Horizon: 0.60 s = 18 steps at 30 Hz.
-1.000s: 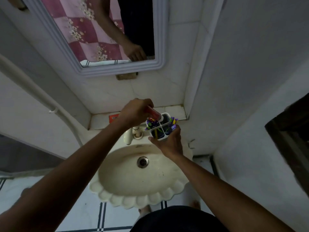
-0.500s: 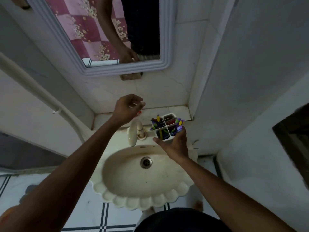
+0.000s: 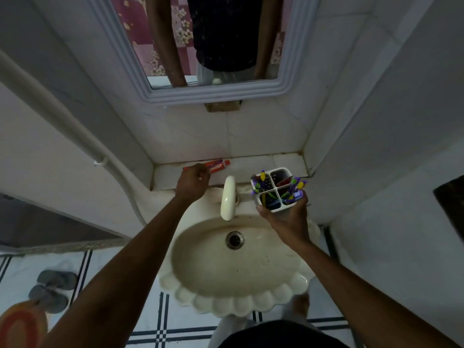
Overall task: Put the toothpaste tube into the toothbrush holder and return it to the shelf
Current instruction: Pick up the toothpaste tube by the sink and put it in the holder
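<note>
A: Gripping the toothbrush holder (image 3: 275,190) from below, the right hand (image 3: 286,217) has its fingers curled round the white body, thumb on the near side, and holds it up over the back rim of the sink (image 3: 241,301), just right of the tap (image 3: 228,198).

B: And the left hand (image 3: 192,182)?

A: It lies on the tiled shelf (image 3: 286,162) behind the basin, knuckles up, fingers bent down over the near end of the toothpaste tube (image 3: 218,167). It covers that end, but whether it actually pinches the tube or only rests on it, I cannot tell.

B: So where is the tube?

A: Flat on the shelf, close to the wall, red with a white cap pointing right. It is well apart from the holder, with the tap between them.

B: What is in the holder?

A: It has four compartments. Purple, yellow and green toothbrushes (image 3: 295,188) stick out of the right side and the far left corner; the far right compartment shows something dark red that I cannot make out.

B: Further out?

A: The sink has a scalloped front edge and a metal drain (image 3: 234,240) in the middle. Above the shelf hangs a mirror (image 3: 213,94) reflecting a dark shirt and two arms. On the floor at the left lie grey slippers (image 3: 52,288), beside an orange mat (image 3: 20,325).
</note>
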Each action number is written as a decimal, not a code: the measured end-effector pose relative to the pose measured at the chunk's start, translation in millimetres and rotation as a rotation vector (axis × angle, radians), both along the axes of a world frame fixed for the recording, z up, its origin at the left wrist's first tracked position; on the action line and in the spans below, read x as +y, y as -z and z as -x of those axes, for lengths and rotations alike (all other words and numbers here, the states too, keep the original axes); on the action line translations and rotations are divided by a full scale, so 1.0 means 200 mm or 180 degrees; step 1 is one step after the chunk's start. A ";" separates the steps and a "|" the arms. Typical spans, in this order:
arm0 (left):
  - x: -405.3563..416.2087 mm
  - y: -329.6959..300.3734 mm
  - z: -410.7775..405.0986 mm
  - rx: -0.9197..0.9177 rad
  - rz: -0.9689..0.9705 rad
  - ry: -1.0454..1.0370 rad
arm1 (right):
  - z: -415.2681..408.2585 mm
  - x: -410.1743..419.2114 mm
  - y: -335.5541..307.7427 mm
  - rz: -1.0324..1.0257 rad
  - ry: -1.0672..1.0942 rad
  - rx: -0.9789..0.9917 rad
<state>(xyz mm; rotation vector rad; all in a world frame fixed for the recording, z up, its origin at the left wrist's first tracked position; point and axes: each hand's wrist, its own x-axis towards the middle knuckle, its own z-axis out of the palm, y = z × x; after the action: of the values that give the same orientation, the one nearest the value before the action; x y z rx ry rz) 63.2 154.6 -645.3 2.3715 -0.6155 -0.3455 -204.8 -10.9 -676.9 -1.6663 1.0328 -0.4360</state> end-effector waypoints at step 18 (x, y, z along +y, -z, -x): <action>-0.20 0.15 -0.14 -0.0511 -0.1641 0.0678 | -0.03 0.00 -0.01 -0.0049 0.0005 -0.0050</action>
<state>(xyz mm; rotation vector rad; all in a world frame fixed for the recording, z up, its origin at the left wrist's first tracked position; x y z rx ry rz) 91.3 114.9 -675.5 2.8506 -0.9518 -0.4530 -199.7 -10.1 -675.8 -1.6462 1.0236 -0.4404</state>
